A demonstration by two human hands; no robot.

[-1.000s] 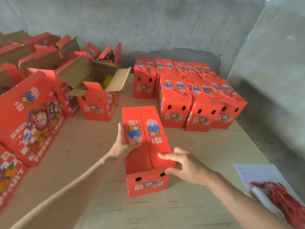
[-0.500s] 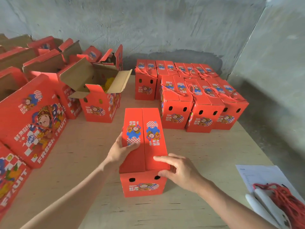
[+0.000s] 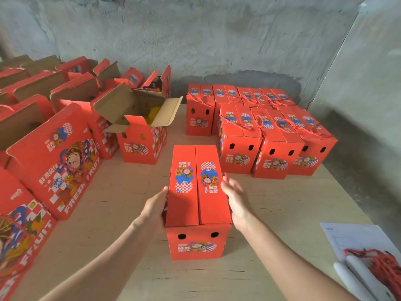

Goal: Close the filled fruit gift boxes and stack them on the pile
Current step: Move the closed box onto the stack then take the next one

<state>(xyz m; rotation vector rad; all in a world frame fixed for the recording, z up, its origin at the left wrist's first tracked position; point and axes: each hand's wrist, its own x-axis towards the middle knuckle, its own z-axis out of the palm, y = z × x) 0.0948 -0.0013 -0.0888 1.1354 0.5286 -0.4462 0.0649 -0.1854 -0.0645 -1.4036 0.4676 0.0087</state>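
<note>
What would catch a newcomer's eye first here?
The closed red box in the middle, with the left hand and right hand against its sides. Behind it to the right stands a block of closed boxes; to the left, an open box shows yellow fruit inside.

Closed box [image 3: 196, 192] at centre of table [image 3: 108, 213], flaps shut. Left hand [image 3: 155, 208] grips its 9 o'clock side, thumb at the top edge. Right hand [image 3: 235, 198] lies against its 3 o'clock side. Pile of closed boxes [image 3: 260, 135] at 1 o'clock; open box [image 3: 141, 144] at 11.
</note>
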